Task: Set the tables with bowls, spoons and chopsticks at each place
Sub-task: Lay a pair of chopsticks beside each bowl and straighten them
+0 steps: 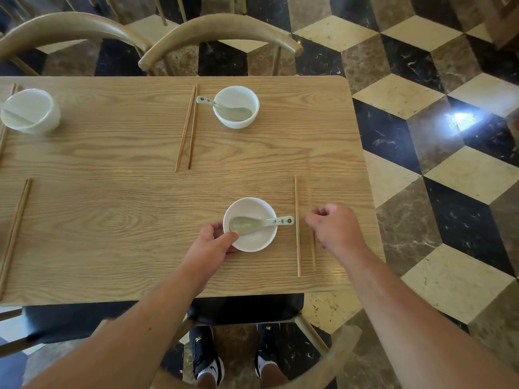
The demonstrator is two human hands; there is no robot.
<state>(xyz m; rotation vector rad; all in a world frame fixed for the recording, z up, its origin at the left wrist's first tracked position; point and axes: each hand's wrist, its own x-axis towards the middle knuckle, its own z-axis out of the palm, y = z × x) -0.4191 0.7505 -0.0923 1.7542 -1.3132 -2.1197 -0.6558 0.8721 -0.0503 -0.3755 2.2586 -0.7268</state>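
Observation:
My left hand (213, 242) grips the left rim of a white bowl (254, 241) near the table's front edge, thumb on the rim. A pale green spoon (252, 223) lies in the bowl with its handle pointing right. Right of the bowl lies one chopstick (297, 220), straight and still. My right hand (335, 228) is curled over a second, blurred chopstick (313, 254) beside the first, fingertips on it.
On the wooden table (112, 192), a far place has a bowl (238, 123) with a spoon (224, 106) and chopsticks (186, 127). Another bowl (42, 119) and chopsticks (14, 237) lie at the left. Chairs (219, 26) stand behind, one seat (247, 307) below me.

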